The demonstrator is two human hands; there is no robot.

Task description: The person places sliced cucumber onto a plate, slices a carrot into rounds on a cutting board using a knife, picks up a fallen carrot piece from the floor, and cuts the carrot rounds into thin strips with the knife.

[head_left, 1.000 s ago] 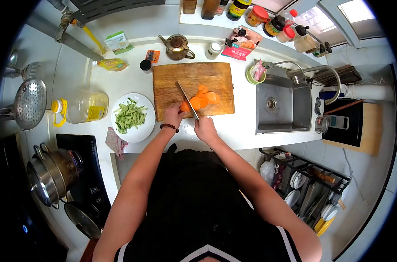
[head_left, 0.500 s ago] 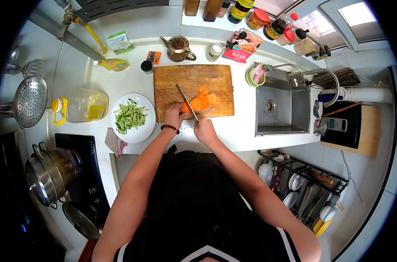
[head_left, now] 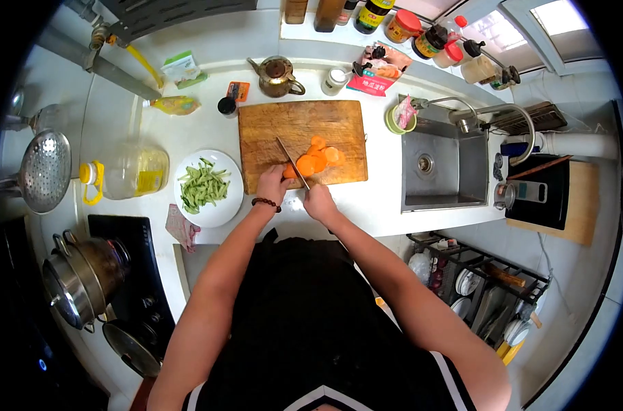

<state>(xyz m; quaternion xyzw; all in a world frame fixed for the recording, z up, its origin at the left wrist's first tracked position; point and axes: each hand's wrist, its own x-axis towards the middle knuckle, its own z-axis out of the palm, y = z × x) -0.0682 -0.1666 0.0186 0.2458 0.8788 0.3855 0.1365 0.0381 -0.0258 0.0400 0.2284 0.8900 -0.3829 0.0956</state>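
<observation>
My right hand [head_left: 319, 200] is closed round the handle of a kitchen knife [head_left: 291, 159], near the front edge of the wooden cutting board [head_left: 301, 120]. The blade points away and slightly left, against a carrot [head_left: 289, 172]. On the blade's left side, my left hand [head_left: 272, 181] grips that carrot with its fingers, a beaded bracelet at the wrist. Several round carrot slices [head_left: 318, 159] lie in a loose pile just right of the blade. Left of the board, a white plate [head_left: 235, 198] carries cut green strips [head_left: 203, 185] that look like cucumber.
An oil jug [head_left: 130, 169] stands left of the plate. Behind the board are a teapot [head_left: 277, 77], a small dark-capped jar [head_left: 227, 106] and a white jar [head_left: 335, 82]. A sink [head_left: 411, 205] lies to the right. Pots [head_left: 85, 281] sit on the stove at left.
The camera view has shifted slightly. Both hands, the knife and the carrot stay in nearly the same place on the board.
</observation>
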